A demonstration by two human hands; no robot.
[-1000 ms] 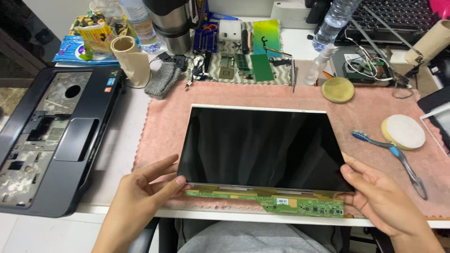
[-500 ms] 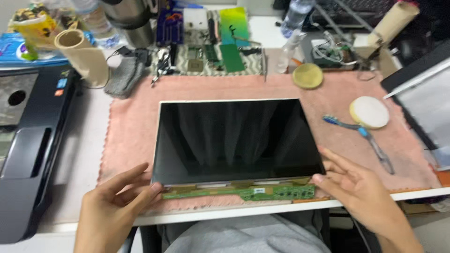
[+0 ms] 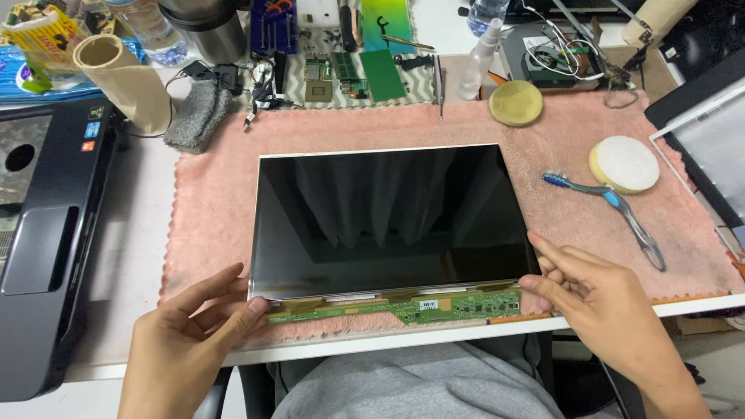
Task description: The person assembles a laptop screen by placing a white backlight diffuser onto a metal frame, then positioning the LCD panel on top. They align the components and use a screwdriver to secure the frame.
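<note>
Both hands, the left hand and right hand, now pinch the near corners of the bare, glossy black laptop screen panel. It has slid toward the pink towel's near edge, with its green circuit strip there.

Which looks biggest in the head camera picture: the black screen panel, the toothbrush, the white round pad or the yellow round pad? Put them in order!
1. Black screen panel, held at its near corners by both hands, by far the biggest.
2. Toothbrush, long but thin.
3. White round pad.
4. Yellow round pad, which looks slightly smaller, though it lies farther from the camera, so the two pads may match.
</note>
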